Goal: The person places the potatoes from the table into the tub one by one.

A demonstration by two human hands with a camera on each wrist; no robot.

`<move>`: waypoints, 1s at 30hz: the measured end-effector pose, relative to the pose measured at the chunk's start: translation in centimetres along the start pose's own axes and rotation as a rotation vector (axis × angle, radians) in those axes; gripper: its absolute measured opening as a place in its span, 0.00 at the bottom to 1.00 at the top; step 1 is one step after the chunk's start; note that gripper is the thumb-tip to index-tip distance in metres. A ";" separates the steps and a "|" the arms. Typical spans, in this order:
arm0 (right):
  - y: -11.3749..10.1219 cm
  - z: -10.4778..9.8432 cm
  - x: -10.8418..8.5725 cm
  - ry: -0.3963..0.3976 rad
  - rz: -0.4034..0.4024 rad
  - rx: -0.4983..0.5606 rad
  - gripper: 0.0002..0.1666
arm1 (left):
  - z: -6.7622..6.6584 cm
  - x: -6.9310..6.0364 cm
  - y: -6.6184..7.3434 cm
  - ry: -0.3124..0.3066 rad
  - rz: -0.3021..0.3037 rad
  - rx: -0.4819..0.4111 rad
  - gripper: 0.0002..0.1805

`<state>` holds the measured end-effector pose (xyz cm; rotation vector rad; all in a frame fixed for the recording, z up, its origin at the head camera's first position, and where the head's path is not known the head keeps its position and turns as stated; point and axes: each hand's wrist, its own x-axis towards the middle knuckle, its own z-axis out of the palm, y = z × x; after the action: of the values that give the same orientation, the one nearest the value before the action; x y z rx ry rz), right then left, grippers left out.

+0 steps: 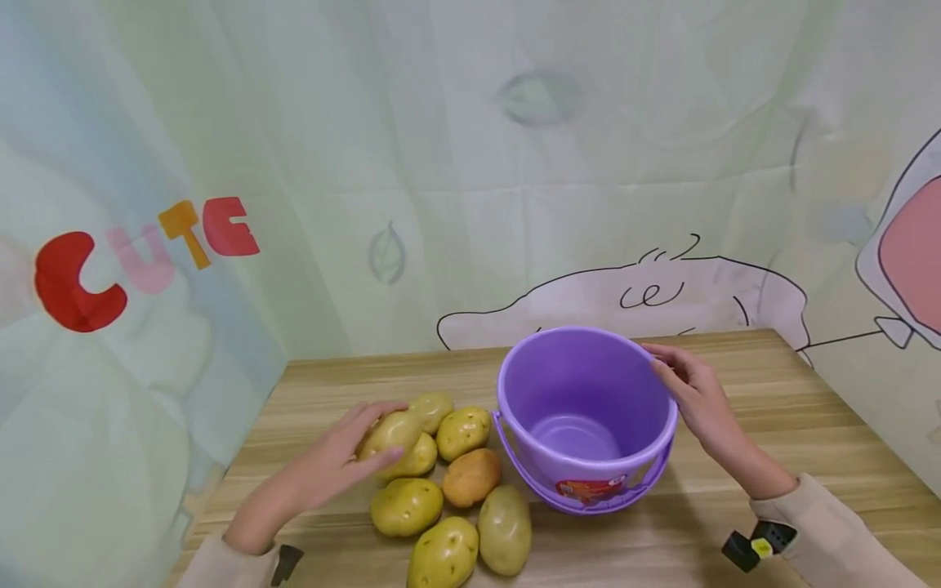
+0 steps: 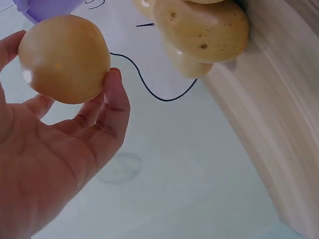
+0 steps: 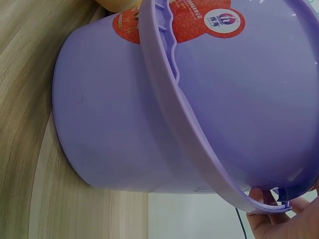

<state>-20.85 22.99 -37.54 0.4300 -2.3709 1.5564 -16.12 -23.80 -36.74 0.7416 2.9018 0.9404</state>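
Note:
My left hand (image 1: 327,465) holds a smooth pale-yellow potato (image 1: 392,434) between thumb and fingers, above the left side of a potato group. The left wrist view shows the same potato (image 2: 65,59) in the fingertips. To the right, a purple plastic bucket (image 1: 566,376) stands upright with nothing inside. Its handle (image 3: 172,107) hangs down across the front, near a red label (image 3: 192,17). My right hand (image 1: 702,400) grips the bucket's right rim near the handle joint; in the right wrist view the fingers are partly hidden behind it.
Several potatoes lie left of the bucket, among them a browner one (image 1: 472,478) and a greenish-yellow one (image 1: 407,506). They rest on a wood-grain table (image 1: 764,376). A printed curtain (image 1: 456,163) hangs behind the table and along its left side.

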 end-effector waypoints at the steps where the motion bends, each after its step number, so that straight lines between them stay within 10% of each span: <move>1: 0.0 0.0 0.0 0.000 -0.002 0.001 0.23 | -0.1 0.2 0.1 0.000 0.011 -0.002 0.30; 30: 0.2 0.1 0.1 0.000 -0.015 0.029 0.23 | -0.8 4.0 3.8 0.001 0.182 -0.008 0.29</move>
<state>-21.05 22.99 -37.67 0.4521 -2.3422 1.5860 -18.14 -19.76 -33.44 1.0199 2.8675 0.9649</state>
